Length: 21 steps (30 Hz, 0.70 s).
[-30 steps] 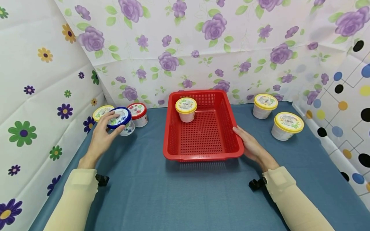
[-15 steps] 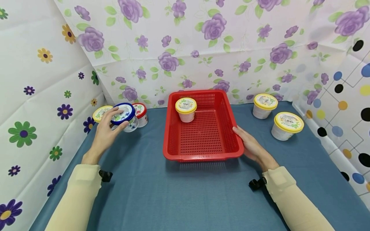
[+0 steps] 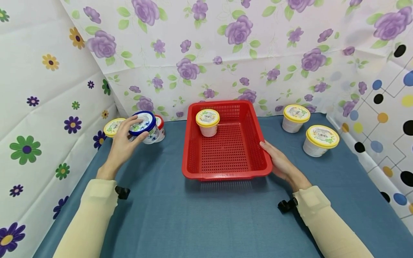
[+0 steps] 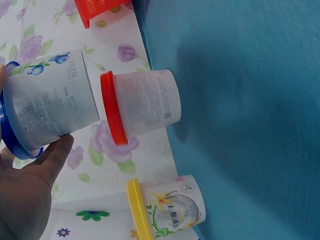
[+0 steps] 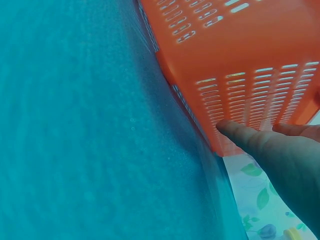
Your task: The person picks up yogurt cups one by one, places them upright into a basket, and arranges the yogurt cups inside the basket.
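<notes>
My left hand (image 3: 124, 141) grips a white tub with a blue lid (image 3: 143, 122), fingers over the far side of the lid and thumb at the near side. In the left wrist view this tub (image 4: 52, 100) is raised, its base beside the lid of a red-lidded tub (image 4: 147, 102) standing on the cloth. On the right, my right hand (image 3: 280, 161) holds the side of a red plastic basket (image 3: 227, 176) at its rim, with fingers (image 5: 245, 136) along the slotted outer wall. Inside the basket, at its back left, sits a yellow-lidded tub (image 3: 208, 122).
Another yellow-lidded tub (image 3: 113, 126) stands at the far left, partly behind my left hand. Two more yellow-lidded tubs, one behind (image 3: 295, 118) and one in front (image 3: 321, 140), stand right of the basket. Blue cloth (image 3: 206, 222) covers the table, with flowered sheets behind.
My left hand has lifted the blue-lidded tub and carried it right and slightly back, so it now covers much of the red-lidded tub. My right hand and the basket have stayed in place.
</notes>
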### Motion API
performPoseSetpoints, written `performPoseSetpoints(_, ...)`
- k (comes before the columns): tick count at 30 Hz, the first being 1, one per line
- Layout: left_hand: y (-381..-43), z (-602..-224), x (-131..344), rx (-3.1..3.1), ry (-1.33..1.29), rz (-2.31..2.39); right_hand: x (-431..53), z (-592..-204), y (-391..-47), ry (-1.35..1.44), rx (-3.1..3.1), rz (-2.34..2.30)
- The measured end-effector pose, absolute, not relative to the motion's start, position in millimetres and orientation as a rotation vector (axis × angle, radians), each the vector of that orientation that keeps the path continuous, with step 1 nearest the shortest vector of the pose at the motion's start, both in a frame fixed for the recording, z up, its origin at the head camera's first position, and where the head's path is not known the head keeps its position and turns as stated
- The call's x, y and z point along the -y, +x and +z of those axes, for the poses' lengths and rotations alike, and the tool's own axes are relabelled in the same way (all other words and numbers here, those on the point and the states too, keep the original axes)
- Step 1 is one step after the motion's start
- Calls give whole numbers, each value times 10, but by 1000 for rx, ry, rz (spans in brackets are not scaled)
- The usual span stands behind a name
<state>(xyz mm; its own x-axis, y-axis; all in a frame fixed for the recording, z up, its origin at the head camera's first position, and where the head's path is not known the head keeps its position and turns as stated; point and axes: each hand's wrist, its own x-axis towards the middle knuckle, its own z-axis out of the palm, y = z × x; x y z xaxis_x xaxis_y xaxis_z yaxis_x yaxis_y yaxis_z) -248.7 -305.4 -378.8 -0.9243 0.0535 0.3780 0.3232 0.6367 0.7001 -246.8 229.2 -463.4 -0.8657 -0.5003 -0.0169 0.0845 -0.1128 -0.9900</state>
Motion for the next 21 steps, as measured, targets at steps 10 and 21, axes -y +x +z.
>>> performPoseSetpoints(10, -2546, -3700, 2906, 2508, -363, -1174, -2283, -4635, -2467, -454, -1774, -2033)
performPoseSetpoints(21, -2592, -3664, 2783, 2502, -400, -1192, -2289, -4630, -2467, -452, -1794, -2025)
